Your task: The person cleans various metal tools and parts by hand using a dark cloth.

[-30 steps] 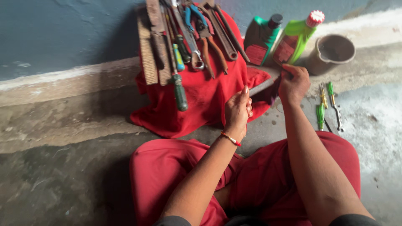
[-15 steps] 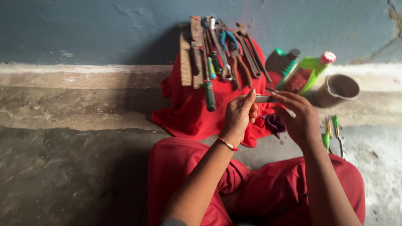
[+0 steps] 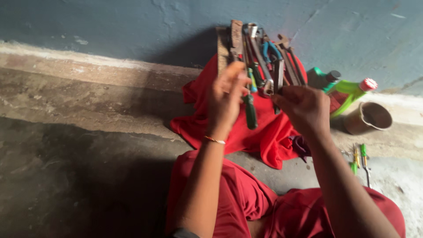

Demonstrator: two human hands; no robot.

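**Both hands raised over the tool spread**

In the head view, we see our right hand [image 3: 304, 108] holding a flat dark metal tool [image 3: 278, 76] upright, its fingers [image 3: 286, 90] closed round the lower end. The tool stands in front of the row of tools [image 3: 260, 48] leaning on the red cloth [image 3: 264, 128] against the far wall. Our left hand [image 3: 227, 99] hovers just left of it, fingers loosely curled together; whether they touch anything we cannot tell. We judge the step to be handling this one tool; any next move calls for a steady two-handed grip. To the right stand a green bottle [image 3: 348, 92] and a small bucket [image 3: 368, 118].
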